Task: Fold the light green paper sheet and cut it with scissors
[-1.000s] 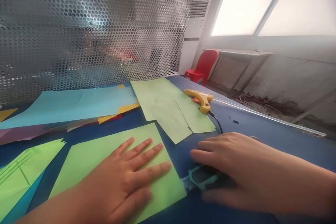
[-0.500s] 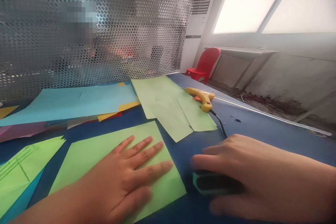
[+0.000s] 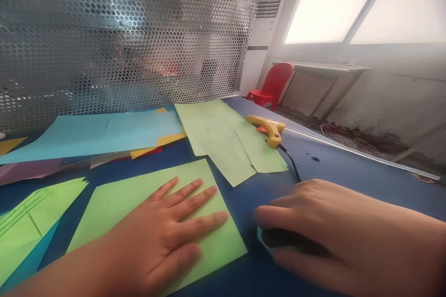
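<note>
Pressing flat on a green paper sheet (image 3: 153,204), the left hand (image 3: 156,241) lies palm down with fingers spread and straight; its grip is wide, holding nothing, only pinning the sheet to the blue table (image 3: 348,171).

Head view, near field: the right hand (image 3: 334,227) covers a dark object with a teal edge (image 3: 275,239), just beside the sheet's right corner. The fingers curl over it and the thumb lies below it, but whether the grip has closed on it or merely rests on top cannot be told. Most of the object is hidden under the hand, so its kind cannot be confirmed. It sits on the table and does not appear lifted.

Head view, middle field: a stack of pale green sheets (image 3: 226,144) lies beyond the hands, and a yellow glue gun (image 3: 268,129) rests just beside it, its black cord (image 3: 291,164) running toward the right hand. Light blue paper (image 3: 104,134) overlaps yellow, red and purple pieces at the left. A folded or marked green piece (image 3: 31,213) lies at the near left edge.

Head view, far field: a perforated metal screen (image 3: 121,32) backs the table; a red chair (image 3: 273,83) and a white standing unit (image 3: 261,37) stand beyond.

Judgement on progress: the pinned sheet shows no cut, fold or glue, so work on it appears not yet begun.
</note>
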Demonstrator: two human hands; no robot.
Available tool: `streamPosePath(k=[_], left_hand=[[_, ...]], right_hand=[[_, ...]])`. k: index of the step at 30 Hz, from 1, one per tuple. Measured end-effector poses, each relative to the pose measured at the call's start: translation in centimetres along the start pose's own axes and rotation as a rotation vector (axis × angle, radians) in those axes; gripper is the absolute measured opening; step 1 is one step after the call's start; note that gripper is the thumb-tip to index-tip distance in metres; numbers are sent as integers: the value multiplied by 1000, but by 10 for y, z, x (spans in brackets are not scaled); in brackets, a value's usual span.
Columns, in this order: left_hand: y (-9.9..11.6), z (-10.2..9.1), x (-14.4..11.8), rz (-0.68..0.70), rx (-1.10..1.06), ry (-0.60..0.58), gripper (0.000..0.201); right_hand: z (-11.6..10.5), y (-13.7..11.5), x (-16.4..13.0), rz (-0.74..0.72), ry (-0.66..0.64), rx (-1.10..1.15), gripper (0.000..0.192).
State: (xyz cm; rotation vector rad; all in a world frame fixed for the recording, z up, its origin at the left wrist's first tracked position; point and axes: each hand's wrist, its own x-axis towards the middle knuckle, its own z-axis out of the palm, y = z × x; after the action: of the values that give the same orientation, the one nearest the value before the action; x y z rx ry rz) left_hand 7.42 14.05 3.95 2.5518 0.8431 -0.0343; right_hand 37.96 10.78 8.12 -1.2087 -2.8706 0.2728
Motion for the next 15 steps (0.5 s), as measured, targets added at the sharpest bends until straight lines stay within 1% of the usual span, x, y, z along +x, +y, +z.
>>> streamPosePath(k=[2,5,6,9,11,15], left_hand=[[1,2,-1,-2,7,2,48],[1,5,-2,-18,33,70,47],[1,6,-2,-16,37,77,47],[0,8,-3,0,32,59,47],[0,8,-3,-12,40,83,46],[1,9,-3,-2,45,67,47]], right_hand=[[3,0,-1,-31,-25,22,12],[7,-2,-1,-38,27,29,13],[8,-3,-1,-29,27,23,13],[9,-7,2,9,-18,-20,9],[10,-9,4,23,-39,-57,8],[11,-11,7,26,-45,-94,8]])
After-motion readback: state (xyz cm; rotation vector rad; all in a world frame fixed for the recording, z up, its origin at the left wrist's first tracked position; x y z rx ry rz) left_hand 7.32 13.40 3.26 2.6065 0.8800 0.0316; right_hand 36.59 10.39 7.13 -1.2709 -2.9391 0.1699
